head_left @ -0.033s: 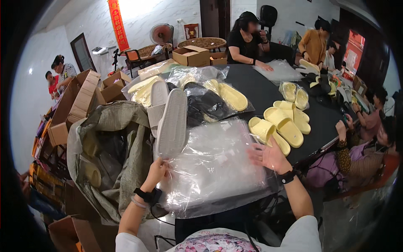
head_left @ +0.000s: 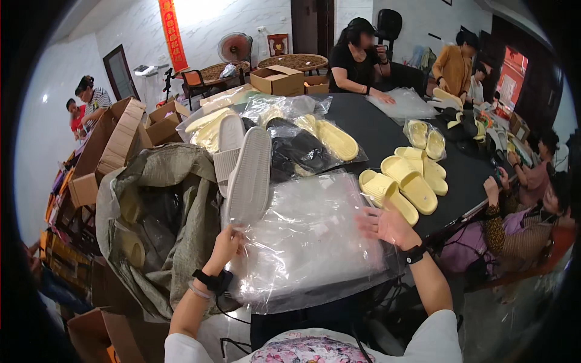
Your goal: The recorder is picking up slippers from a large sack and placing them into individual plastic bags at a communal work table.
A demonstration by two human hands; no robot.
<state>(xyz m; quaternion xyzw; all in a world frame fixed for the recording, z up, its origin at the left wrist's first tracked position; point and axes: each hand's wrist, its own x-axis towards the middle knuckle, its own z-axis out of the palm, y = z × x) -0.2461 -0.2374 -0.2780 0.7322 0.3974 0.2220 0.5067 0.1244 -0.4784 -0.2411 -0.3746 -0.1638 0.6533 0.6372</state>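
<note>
A stack of clear plastic bags point(head_left: 308, 242) lies flat on the black table's near side. My left hand point(head_left: 228, 247) is closed at the stack's left edge, with the bag film between its fingers. Just beyond it, a pale grey slipper point(head_left: 249, 175) leans sole up against its mate point(head_left: 229, 145). My right hand point(head_left: 390, 228) rests at the right edge of the bags, its fingers spread and partly behind shiny film. Loose yellow slippers point(head_left: 408, 184) sit right beyond that hand. A wristband circles each wrist.
To the left stands an open woven sack point(head_left: 181, 266) holding bagged slippers. Wrapped yellow and black slippers point(head_left: 302, 145) cover the middle of the black table point(head_left: 375, 136). Cardboard boxes point(head_left: 275, 80) stand behind. Co-workers sit along the right side, and one point(head_left: 357, 66) touches more bags.
</note>
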